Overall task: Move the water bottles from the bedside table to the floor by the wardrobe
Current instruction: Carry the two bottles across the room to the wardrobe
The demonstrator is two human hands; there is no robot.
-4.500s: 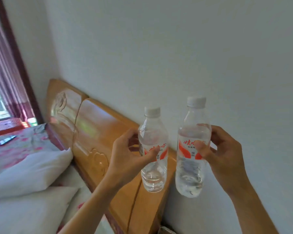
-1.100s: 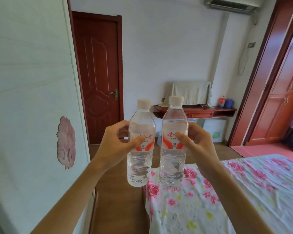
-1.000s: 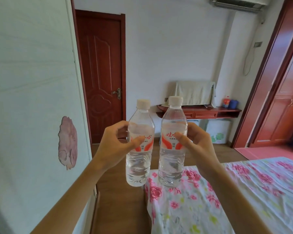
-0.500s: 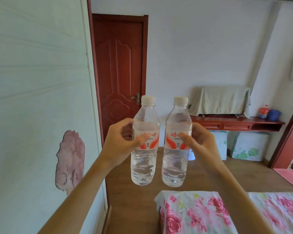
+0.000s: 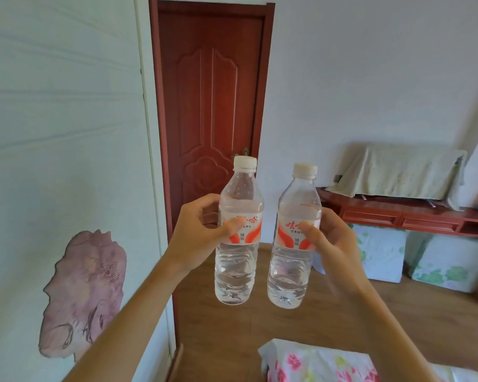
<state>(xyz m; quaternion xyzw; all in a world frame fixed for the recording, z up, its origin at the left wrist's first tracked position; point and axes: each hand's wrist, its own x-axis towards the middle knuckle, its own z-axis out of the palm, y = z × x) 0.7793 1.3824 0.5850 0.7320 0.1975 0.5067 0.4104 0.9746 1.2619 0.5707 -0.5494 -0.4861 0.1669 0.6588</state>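
I hold two clear plastic water bottles with white caps and red-and-white labels upright at chest height, a small gap between them. My left hand (image 5: 197, 235) grips the left bottle (image 5: 239, 260) around its label. My right hand (image 5: 332, 248) grips the right bottle (image 5: 292, 268) the same way. Both bottles hang in the air above the wooden floor (image 5: 232, 326). A pale green wardrobe side (image 5: 67, 133) with a pink sticker (image 5: 86, 290) fills the left of the view.
A closed red-brown door (image 5: 210, 106) stands straight ahead. A red wall shelf (image 5: 403, 213) with a cloth-covered screen (image 5: 400, 172) is at the right, cushions below it. The floral bed corner (image 5: 315, 362) is at the bottom.
The view has swung from the headboard wall round toward the door and has moved nearer to it. The bed corner has slid lower in view. Both hands keep the bottles upright, now slightly further apart.
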